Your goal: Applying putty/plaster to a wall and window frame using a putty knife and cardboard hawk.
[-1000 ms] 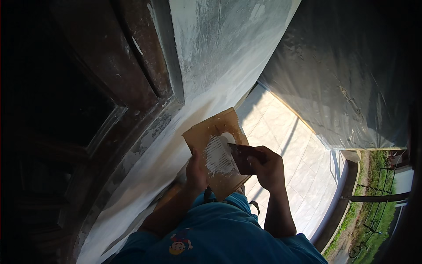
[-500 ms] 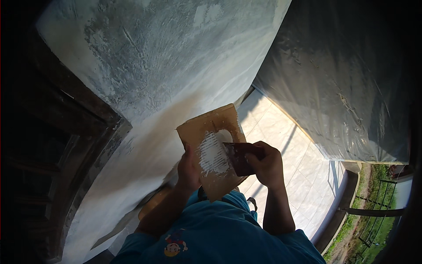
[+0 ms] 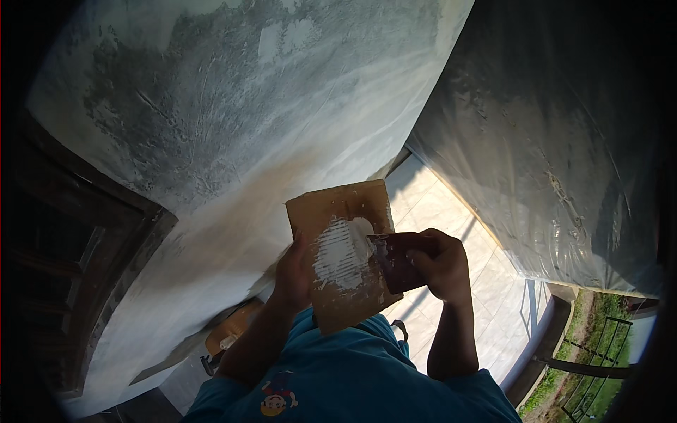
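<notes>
A brown piece of cardboard point(image 3: 352, 307) is held in front of my body. White putty point(image 3: 338, 257) is smeared across its middle in ridged streaks, with a thicker lump near the upper right. My left hand point(image 3: 295, 271) grips the cardboard by its left edge, the fingers partly hidden behind it. My right hand point(image 3: 443, 264) is closed around a dark reddish flat scraper point(image 3: 403, 264). The scraper's left edge, flecked with white, lies over the right side of the cardboard, beside the putty.
A patchy grey-and-white wall point(image 3: 226, 92) rises ahead and left, beside a dark wooden frame point(image 3: 120, 268). Cloudy plastic sheeting point(image 3: 550, 155) hangs on the right. Light floor tiles point(image 3: 458, 289) lie below, with a low dark ledge point(image 3: 546, 345) and grass beyond.
The scraper and my right hand have shifted slightly right and down. The cardboard sits a little lower and more upright, and the whole view has turned slightly.
</notes>
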Motion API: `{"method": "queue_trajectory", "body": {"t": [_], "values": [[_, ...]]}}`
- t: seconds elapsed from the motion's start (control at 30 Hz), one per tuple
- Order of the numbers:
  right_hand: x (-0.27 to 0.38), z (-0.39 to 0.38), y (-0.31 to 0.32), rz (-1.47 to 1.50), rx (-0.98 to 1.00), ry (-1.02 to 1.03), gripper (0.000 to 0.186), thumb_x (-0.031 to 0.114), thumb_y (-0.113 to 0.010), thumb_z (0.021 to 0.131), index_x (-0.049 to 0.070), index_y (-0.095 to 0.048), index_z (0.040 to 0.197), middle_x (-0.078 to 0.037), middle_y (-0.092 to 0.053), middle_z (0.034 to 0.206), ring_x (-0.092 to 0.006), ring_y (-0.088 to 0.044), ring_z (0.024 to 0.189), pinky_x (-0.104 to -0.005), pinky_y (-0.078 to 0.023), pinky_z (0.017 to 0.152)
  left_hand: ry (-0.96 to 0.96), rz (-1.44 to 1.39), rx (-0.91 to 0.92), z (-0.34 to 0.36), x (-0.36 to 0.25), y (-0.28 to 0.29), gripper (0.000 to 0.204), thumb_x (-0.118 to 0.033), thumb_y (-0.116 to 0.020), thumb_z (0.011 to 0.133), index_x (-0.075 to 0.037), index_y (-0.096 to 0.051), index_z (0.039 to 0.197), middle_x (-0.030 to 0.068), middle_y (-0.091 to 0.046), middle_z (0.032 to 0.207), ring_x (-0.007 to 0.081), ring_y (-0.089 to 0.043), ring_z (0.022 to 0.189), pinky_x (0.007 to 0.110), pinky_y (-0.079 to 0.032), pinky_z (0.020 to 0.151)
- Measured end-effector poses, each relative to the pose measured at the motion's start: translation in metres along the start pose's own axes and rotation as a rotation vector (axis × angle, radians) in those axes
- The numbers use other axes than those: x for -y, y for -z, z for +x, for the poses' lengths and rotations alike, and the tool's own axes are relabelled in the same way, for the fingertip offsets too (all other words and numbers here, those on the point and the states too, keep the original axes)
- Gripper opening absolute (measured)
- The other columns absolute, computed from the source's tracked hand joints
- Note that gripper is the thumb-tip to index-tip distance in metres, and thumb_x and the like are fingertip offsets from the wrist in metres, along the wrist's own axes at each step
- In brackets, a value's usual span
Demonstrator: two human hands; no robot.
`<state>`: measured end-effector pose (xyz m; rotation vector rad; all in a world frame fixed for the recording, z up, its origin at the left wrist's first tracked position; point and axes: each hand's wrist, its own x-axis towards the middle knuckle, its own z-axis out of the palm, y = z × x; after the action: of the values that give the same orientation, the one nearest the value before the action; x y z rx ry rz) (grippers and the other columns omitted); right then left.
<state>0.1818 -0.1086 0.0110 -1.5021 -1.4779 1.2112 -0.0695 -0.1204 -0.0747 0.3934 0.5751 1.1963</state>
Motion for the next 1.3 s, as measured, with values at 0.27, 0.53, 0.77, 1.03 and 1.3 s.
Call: {"method": "queue_trajectory", "body": {"t": [0.27, 0.53, 0.77, 1.03, 1.3], "values": [[-0.009, 0.013, 0.005, 0.035, -0.103, -0.006, 0.021, 0.007, -0.064, 0.081, -0.004, -0.066, 0.098, -0.012, -0.072, 0.082, -0.0151, -0.068, 0.074, -0.0283, -0.054, 0.069, 0.021, 0.079, 0.004, 0.021, 0.009, -0.018, 0.054, -0.045, -0.033, 0.104, -0.005, -0.041, 0.139, 0.0154, -0.055, 0.129, 0.0282, -0.057, 0.116, 0.044, -0.047, 0.099], [0.001, 0.015, 0.005, -0.033, -0.131, -0.04, 0.017, 0.003, -0.066, 0.078, -0.003, -0.066, 0.094, -0.009, -0.07, 0.079, -0.0127, -0.065, 0.071, -0.0269, -0.052, 0.067, -0.017, 0.054, 0.035, 0.03, 0.012, -0.046, 0.057, -0.047, -0.03, 0.104, -0.003, -0.041, 0.138, 0.014, -0.057, 0.126, 0.0249, -0.059, 0.112, 0.039, -0.05, 0.095], [0.002, 0.017, 0.011, -0.054, -0.191, -0.058, 0.017, 0.003, -0.066, 0.078, -0.003, -0.066, 0.095, -0.009, -0.071, 0.08, -0.0134, -0.066, 0.073, -0.0273, -0.053, 0.069, -0.026, 0.082, 0.0, 0.03, 0.01, -0.047, 0.057, -0.047, -0.03, 0.104, -0.003, -0.041, 0.138, 0.0138, -0.058, 0.125, 0.0237, -0.059, 0.113, 0.039, -0.05, 0.095], [-0.004, 0.02, 0.012, -0.076, -0.177, -0.041, 0.017, 0.002, -0.064, 0.079, -0.003, -0.066, 0.095, -0.009, -0.071, 0.08, -0.0128, -0.066, 0.073, -0.0274, -0.053, 0.068, -0.019, 0.059, 0.063, 0.034, 0.012, -0.038, 0.057, -0.048, -0.033, 0.103, -0.003, -0.041, 0.138, 0.0146, -0.057, 0.125, 0.0253, -0.059, 0.113, 0.041, -0.049, 0.096], [-0.004, 0.03, 0.021, -0.115, -0.073, -0.041, 0.016, 0.004, -0.064, 0.078, -0.003, -0.066, 0.093, -0.009, -0.07, 0.078, -0.0132, -0.065, 0.071, -0.0278, -0.052, 0.066, 0.026, 0.159, -0.008, 0.037, 0.014, -0.025, 0.057, -0.047, -0.033, 0.104, -0.002, -0.043, 0.137, 0.0143, -0.058, 0.125, 0.0243, -0.059, 0.113, 0.04, -0.049, 0.096]]}}
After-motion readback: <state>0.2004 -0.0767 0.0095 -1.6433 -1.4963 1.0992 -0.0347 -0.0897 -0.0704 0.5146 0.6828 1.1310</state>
